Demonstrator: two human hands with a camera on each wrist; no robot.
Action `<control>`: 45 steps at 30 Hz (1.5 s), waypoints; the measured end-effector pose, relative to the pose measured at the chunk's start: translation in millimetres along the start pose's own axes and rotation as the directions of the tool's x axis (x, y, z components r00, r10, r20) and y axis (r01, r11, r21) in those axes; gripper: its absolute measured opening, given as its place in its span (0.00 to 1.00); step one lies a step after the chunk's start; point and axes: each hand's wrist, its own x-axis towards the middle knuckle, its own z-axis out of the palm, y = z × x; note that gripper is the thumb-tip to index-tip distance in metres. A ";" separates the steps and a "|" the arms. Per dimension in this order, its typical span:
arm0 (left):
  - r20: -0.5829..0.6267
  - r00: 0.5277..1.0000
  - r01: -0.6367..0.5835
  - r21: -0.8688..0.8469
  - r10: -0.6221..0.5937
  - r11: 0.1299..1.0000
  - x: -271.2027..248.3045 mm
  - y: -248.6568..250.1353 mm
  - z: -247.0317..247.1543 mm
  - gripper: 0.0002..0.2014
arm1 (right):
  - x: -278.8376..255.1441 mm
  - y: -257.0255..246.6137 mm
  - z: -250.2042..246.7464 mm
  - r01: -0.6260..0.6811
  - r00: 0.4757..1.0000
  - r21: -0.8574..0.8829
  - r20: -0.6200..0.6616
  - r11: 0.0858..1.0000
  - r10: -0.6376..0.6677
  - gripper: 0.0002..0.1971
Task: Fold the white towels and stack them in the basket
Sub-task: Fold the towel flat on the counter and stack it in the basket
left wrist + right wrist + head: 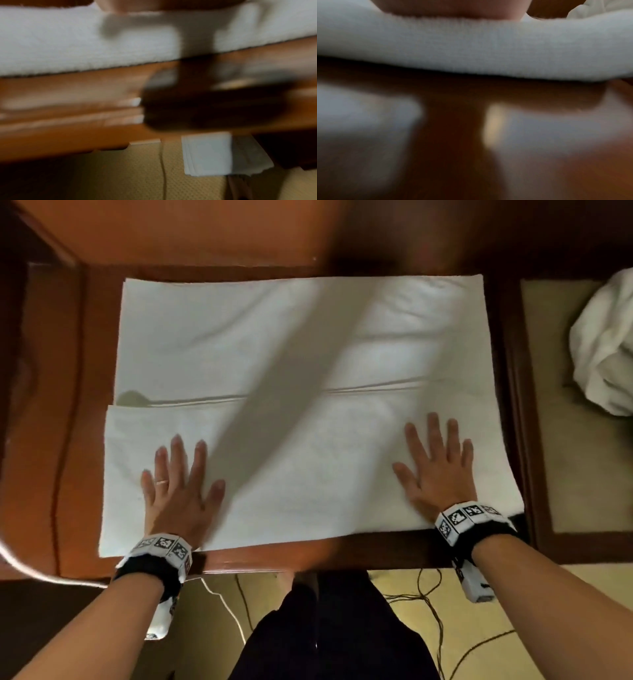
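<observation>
Towel (308,392): white, spread flat on the desk (68,405), covering most of its top. Long axis runs left to right across the person. The near part is a doubled flap, folded away from the person; its free edge crosses the towel about midway, with a striped hem band showing just beyond it. The flap's left end juts slightly past the layer below, so the edges are not quite square there.

Left hand (178,487): flat on the flap near the towel's left end, fingers spread and straight, holding nothing, a ring on one finger.

Right hand (438,474): flat on the flap near the towel's right end, fingers spread and straight, holding nothing. Each hand sits about as close to its own end; neither is nearer the middle.

Judgement: the hands look to be smoothing the first fold. A next fold would likely bring one short end across to the other along the long axis, and either hand could take its end.

Second towel (603,347): white, crumpled, unfolded, well right of the spread towel, off the desk on a lower tan surface.

Cables (431,607): on the floor, nearer the person than the towel.

Basket: not in view.

Obstructions: nothing lies on the towel besides the hands. Both wrist views are blurred, showing only towel edge and desk.
</observation>
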 end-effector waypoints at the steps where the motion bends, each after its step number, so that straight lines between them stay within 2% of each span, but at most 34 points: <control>1: 0.001 1.000 -0.001 0.003 0.001 1.000 -11.3 -2.7 4.3 0.37 | -9.9 -0.7 3.1 0.004 1.000 -0.004 0.008 1.000 -0.003 0.37; 5: 0.015 1.000 -0.013 0.012 0.013 1.000 -35.7 -11.0 9.4 0.37 | -47.3 -11.4 13.6 -0.041 0.999 0.022 0.033 0.999 0.040 0.37; 7: 0.011 0.995 -0.103 0.019 0.103 0.994 -37.2 -9.4 5.8 0.38 | -56.1 -32.3 13.1 -0.061 0.998 0.065 0.030 0.996 0.059 0.38; 8: 0.017 0.984 -0.176 0.035 0.176 0.984 -36.7 -5.0 5.5 0.38 | -58.2 -48.6 10.4 -0.019 1.000 0.075 0.004 0.997 0.019 0.39; 10: 0.052 0.955 -0.296 0.087 0.292 0.951 -37.1 9.8 11.1 0.38 | -61.5 -92.2 6.7 0.185 0.980 0.068 -0.082 0.980 -0.179 0.37; 12: 0.070 0.948 -0.318 0.129 0.311 0.939 -39.6 25.1 20.3 0.39 | -64.7 -135.3 11.9 0.411 0.906 0.028 -0.128 0.911 -0.404 0.36; 13: 0.074 0.952 -0.304 0.139 0.297 0.942 -40.9 30.0 24.3 0.39 | -66.3 -150.1 16.4 0.473 0.875 0.004 -0.122 0.881 -0.469 0.36; 14: 0.077 0.957 -0.288 0.146 0.279 0.946 -42.0 32.5 26.8 0.39 | -67.0 -157.0 20.8 0.491 0.866 -0.016 -0.105 0.871 -0.490 0.36; 17: 0.063 0.967 -0.255 0.172 0.248 0.951 -41.0 32.8 27.5 0.40 | -55.4 -128.1 29.2 0.390 0.914 -0.065 -0.097 0.918 -0.395 0.37; 21: 0.072 0.972 -0.235 0.172 0.226 0.957 -41.1 37.7 22.0 0.42 | -41.8 -30.1 22.5 0.084 0.994 -0.027 -0.062 0.996 -0.086 0.38; 24: 0.097 0.980 -0.187 0.151 0.174 0.971 -38.7 40.5 17.8 0.44 | -48.7 32.0 15.1 -0.144 0.989 0.052 -0.009 0.988 0.145 0.39; 26: 0.098 0.988 -0.133 0.144 0.120 0.981 -35.9 41.6 11.8 0.46 | -52.4 42.7 8.3 -0.196 0.981 0.064 0.015 0.979 0.195 0.40; 28: 0.106 0.991 -0.097 0.110 0.085 0.989 -31.0 38.4 5.2 0.47 | -51.1 31.2 1.9 -0.183 0.983 0.063 0.003 0.981 0.183 0.39; 30: 0.117 0.992 -0.050 0.087 0.040 0.995 -22.9 27.0 -3.7 0.48 | -47.7 9.1 -4.5 -0.077 0.997 0.047 0.002 0.996 0.077 0.38; 32: 0.122 0.989 0.070 0.068 -0.078 0.995 -12.1 9.2 -15.5 0.49 | -44.7 -8.7 -7.3 0.023 0.999 0.020 0.044 1.000 -0.024 0.37; 34: 0.110 0.970 0.211 0.069 -0.217 0.975 -4.5 -9.7 -27.8 0.50 | -41.3 -17.3 -13.9 0.003 0.994 0.040 0.106 0.999 -0.007 0.37; 35: 0.103 0.964 0.238 0.085 -0.246 0.968 -1.4 -16.6 -32.8 0.51 | -38.5 -18.6 -18.4 -0.025 0.994 0.061 0.110 0.998 0.019 0.36; 36: 0.092 0.968 0.226 0.101 -0.235 0.969 0.1 -19.9 -36.0 0.51 | -35.4 -18.8 -23.0 -0.040 0.995 0.071 0.096 0.997 0.033 0.35; 38: 0.066 0.993 0.091 0.107 -0.098 0.990 0.0 -14.8 -36.8 0.50 | -31.5 -20.6 -29.9 -0.013 0.998 0.048 0.069 0.999 0.010 0.35; 41: 0.083 0.987 -0.143 0.118 0.134 0.983 -2.9 5.7 -29.4 0.51 | -29.9 -28.9 -32.1 -0.007 0.980 0.070 0.197 0.997 -0.007 0.36; 43: 0.109 0.981 -0.171 0.110 0.159 0.979 -6.9 13.2 -24.7 0.51 | -36.5 -34.0 -30.9 -0.040 0.966 0.110 0.257 0.993 0.010 0.36; 45: 0.125 0.981 -0.162 0.118 0.147 0.980 -14.8 13.8 -24.2 0.49 | -49.7 -35.7 -28.2 -0.043 0.970 0.115 0.243 0.992 0.014 0.37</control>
